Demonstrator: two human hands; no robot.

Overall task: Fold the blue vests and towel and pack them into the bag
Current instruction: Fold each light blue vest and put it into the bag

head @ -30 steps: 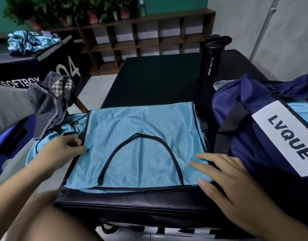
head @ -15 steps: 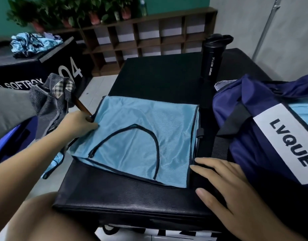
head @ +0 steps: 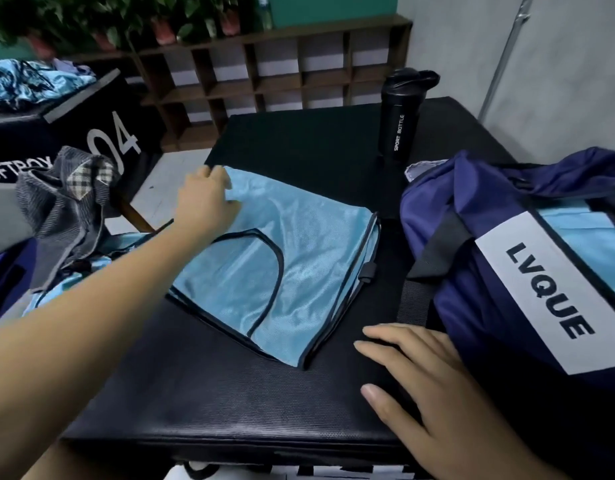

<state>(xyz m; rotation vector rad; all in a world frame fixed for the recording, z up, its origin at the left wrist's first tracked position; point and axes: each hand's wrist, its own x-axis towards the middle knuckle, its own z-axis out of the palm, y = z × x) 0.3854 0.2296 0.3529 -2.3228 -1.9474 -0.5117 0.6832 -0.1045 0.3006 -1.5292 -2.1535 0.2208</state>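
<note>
A light blue vest (head: 299, 268) with black trim lies folded on the black padded table (head: 230, 393), turned at an angle. My left hand (head: 205, 199) holds its far left corner near the table's left edge. My right hand (head: 427, 386) rests flat on the table, fingers straight, just off the vest's near right corner and beside the navy bag (head: 507, 271). The bag, labelled LVQUE, stands at the right with light blue fabric (head: 576, 220) showing inside. A grey towel (head: 63, 209) with a plaid patch hangs over something at the left.
A black sport bottle (head: 401, 116) stands at the back of the table, behind the bag. More blue vests (head: 56, 292) lie low at the left under my arm, others (head: 29, 81) on a black box far left. Wooden shelves (head: 282, 71) line the back wall.
My left hand has slid the vest away from the near edge and turned it, moving from the near left side to the far left corner. My right hand came off the vest onto the table.
</note>
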